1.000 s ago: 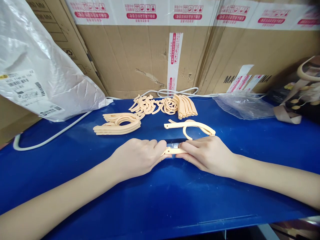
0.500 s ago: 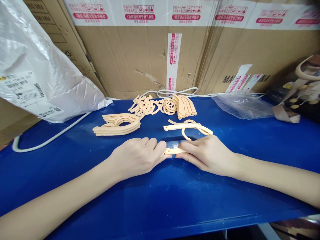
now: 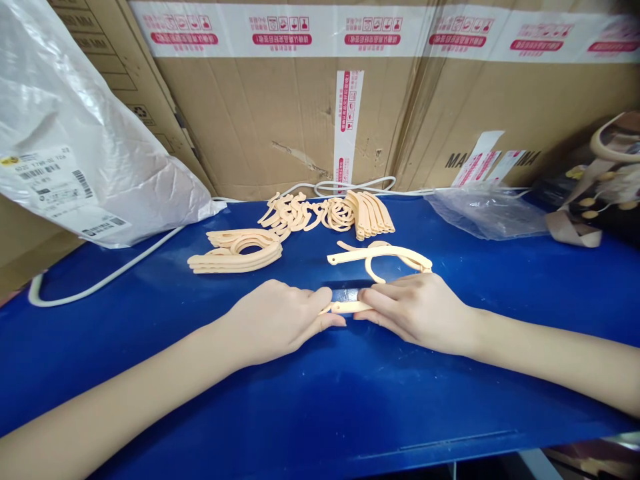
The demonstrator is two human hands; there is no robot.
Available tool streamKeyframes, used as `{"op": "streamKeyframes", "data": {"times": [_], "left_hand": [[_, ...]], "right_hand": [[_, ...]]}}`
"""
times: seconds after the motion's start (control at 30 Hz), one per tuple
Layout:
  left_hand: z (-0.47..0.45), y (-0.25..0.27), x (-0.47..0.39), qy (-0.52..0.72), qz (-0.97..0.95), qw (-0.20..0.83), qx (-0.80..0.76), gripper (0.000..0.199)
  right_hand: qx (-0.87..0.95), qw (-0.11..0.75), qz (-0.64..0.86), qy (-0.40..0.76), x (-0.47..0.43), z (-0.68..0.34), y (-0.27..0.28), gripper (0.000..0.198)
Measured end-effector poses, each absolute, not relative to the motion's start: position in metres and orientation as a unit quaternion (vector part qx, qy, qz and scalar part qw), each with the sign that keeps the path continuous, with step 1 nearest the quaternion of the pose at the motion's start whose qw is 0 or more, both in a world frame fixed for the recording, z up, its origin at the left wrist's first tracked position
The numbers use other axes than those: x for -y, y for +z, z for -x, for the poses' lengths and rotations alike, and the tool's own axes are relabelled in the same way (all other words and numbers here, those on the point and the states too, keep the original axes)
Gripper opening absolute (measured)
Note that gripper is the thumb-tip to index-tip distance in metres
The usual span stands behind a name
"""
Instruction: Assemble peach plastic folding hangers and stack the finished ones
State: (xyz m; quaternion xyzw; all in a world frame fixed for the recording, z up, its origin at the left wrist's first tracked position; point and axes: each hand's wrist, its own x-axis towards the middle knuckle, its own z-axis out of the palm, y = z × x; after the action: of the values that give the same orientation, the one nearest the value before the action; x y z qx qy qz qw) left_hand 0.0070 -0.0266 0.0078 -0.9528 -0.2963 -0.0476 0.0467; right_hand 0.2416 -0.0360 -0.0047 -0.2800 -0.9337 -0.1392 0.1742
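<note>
Hardly anything has shifted since the earlier frames: both hands stay low on the blue counter (image 3: 320, 400), pinching the same small peach plastic piece (image 3: 346, 307) between them. The left hand (image 3: 274, 321) closes thumb and forefinger on the piece's left end, and the right hand (image 3: 417, 310) closes its fingertips on the right end, so the piece lies flat on the counter in the narrow gap between the two hands. Just beyond the right hand's knuckles lies a peach hook part (image 3: 380, 257), curved, near it but apart from the held piece. Farther back, to the left, a stack of curved parts (image 3: 235, 251) rests on the counter, and behind that a loose pile of peach parts (image 3: 327, 213) lies near the cardboard boxes (image 3: 280, 127). A white plastic bag (image 3: 75, 140) leans at the far left, and a white cable (image 3: 100, 280) runs along the counter below it.
</note>
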Motion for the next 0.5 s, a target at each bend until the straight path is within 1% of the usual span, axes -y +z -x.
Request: {"op": "streamKeyframes", "data": {"times": [0.07,0.17,0.33,0.5], "left_hand": [[-0.008,0.010,0.028,-0.032,0.948,-0.007,0.316,0.047],[-0.009,0.014,0.028,-0.038,0.937,-0.057,0.341,0.042],[-0.008,0.021,0.027,-0.085,0.901,-0.156,0.397,0.044],[-0.008,0.019,0.028,-0.049,0.921,-0.126,0.367,0.036]], "right_hand": [[0.933,0.173,0.283,-0.140,0.036,-0.241,-0.004,0.041],[0.929,0.183,0.285,-0.150,0.036,-0.240,-0.003,0.042],[0.926,0.189,0.281,-0.166,0.037,-0.241,-0.003,0.039],[0.927,0.187,0.290,-0.148,0.036,-0.241,-0.003,0.039]]}}
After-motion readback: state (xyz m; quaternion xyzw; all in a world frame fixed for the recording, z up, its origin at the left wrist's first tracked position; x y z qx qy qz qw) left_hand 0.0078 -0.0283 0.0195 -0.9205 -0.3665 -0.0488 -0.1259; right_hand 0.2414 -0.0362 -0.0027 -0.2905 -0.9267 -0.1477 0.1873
